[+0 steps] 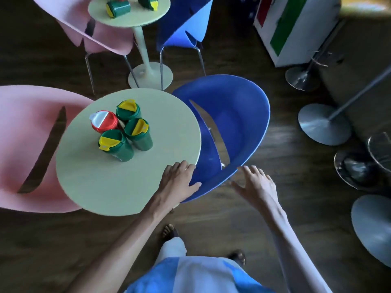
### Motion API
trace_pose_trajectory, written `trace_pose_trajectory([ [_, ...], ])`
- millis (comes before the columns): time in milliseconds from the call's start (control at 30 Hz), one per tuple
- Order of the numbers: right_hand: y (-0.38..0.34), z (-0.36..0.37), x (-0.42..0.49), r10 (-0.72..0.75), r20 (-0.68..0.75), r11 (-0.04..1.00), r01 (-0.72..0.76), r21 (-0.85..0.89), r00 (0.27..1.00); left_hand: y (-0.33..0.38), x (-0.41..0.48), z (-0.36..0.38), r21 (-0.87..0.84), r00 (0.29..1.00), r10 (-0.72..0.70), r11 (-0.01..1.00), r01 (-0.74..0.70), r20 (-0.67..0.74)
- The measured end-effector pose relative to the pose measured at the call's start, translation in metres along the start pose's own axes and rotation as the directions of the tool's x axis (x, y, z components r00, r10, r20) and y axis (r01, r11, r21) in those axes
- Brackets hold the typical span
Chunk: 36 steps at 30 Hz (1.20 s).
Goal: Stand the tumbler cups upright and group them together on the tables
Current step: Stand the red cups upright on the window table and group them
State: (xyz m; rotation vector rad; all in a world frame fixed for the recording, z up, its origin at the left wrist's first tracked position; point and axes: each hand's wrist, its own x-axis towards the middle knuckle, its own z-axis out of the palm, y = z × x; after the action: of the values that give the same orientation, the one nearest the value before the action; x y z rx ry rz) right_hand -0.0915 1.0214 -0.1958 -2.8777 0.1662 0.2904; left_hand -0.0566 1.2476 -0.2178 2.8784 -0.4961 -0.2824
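Observation:
On the near round table several tumbler cups stand upright in a tight cluster: a red one with a white lid flap and three green ones with yellow lids. My left hand hovers open over the table's right edge and the blue chair. My right hand is open, fingers spread, beside the blue chair's rim, holding nothing. On the far round table two green tumblers lie on their sides, and a red one peeks in at the top edge.
A blue chair sits right of the near table, a pink chair left of it. Another pink chair and blue chair flank the far table. Metal stool bases stand at right on the dark wood floor.

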Motion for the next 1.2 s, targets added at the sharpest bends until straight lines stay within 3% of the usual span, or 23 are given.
trace_pose_trajectory([
  [367,0.205,-0.086,-0.034,0.161,-0.131,0.987,-0.161,0.013,0.978,0.228,0.080,-0.003,0.039,0.978,0.200,0.980,-0.197,-0.068],
  [633,0.337,-0.138,-0.025,0.366,-0.138,0.931,-0.361,0.059,0.920,0.338,0.174,0.004,0.085,0.920,0.389,0.919,-0.385,-0.041],
  [1200,0.506,-0.262,0.198,0.544,-0.234,0.839,-0.532,0.116,0.806,0.499,0.501,-0.047,0.054,0.783,0.606,0.795,-0.605,-0.141],
])
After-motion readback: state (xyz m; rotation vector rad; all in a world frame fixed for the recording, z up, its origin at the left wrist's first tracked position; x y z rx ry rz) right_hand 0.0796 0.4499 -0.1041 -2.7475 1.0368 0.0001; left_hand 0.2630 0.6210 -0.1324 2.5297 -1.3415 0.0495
